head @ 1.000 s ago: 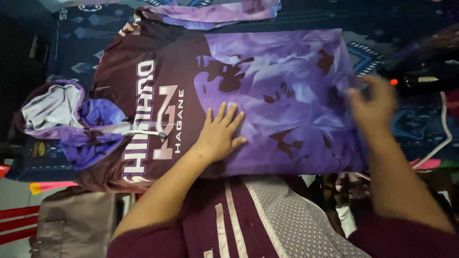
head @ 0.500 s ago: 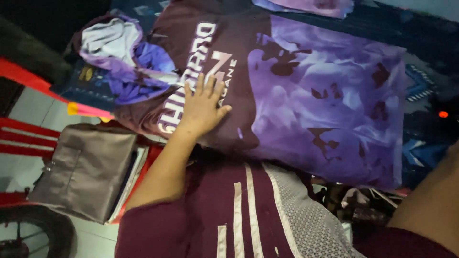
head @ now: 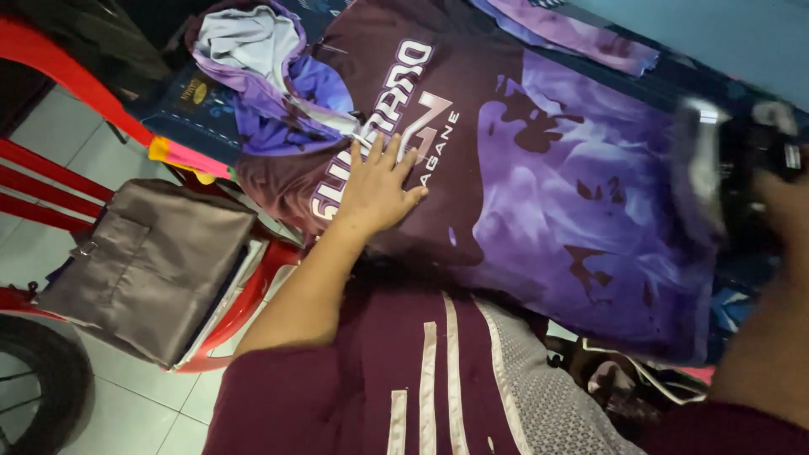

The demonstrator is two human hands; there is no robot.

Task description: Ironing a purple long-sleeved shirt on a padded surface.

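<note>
A purple and maroon hooded jersey (head: 548, 185) lies spread flat on a work surface, its hood (head: 253, 67) to the upper left and white lettering across the chest. My left hand (head: 379, 190) rests palm down on the lettered chest, fingers spread. At the right edge, my right hand (head: 779, 206) grips a blurred dark device with a silver front, a clothes iron by its look (head: 725, 160), just over the jersey's hem. My own maroon shirt with white stripes fills the bottom.
A grey-brown bag (head: 143, 261) sits on a red plastic chair (head: 253, 286) at the left, over white floor tiles. A dark wheel (head: 42, 388) shows at the bottom left. A patterned blue cloth (head: 190, 109) covers the surface under the jersey.
The view swung left and down, bringing the chair and bag into sight. My right hand dropped out of sight, then came back at the right edge holding the dark device. The left hand stayed pressed on the jersey.
</note>
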